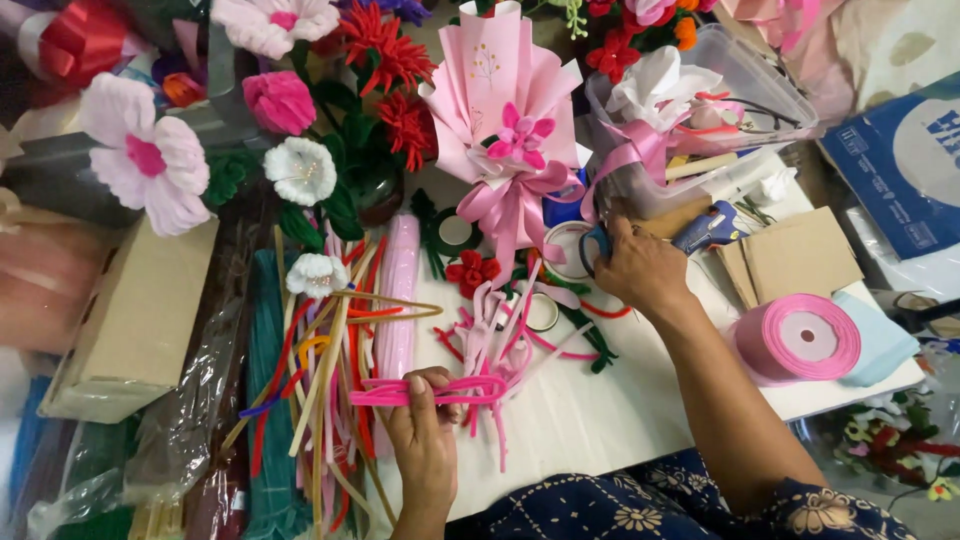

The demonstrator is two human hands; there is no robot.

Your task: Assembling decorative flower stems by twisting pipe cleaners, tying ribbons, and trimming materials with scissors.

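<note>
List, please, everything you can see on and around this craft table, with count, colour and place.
Pipe cleaners: a big loose pile, mixed colours, table left.
Pink pipe cleaners: a small bundle, held in the left hand.
Wrapped bouquet: one, pink paper with pink bow, top centre.
Handmade flowers: many, pink, white and red, top left.
Clear plastic box: one, holding ribbon and bits, top right.
Ribbon roll: one, pink, table right.
Cardboard pieces: a few, brown, right.
Cardboard box: one, brown, left edge.
Glue gun: one, blue, beside the box.
Left hand: gripping the pink bundle.
Right hand: reaching by the bouquet's bow; what it grips is unclear.
</note>
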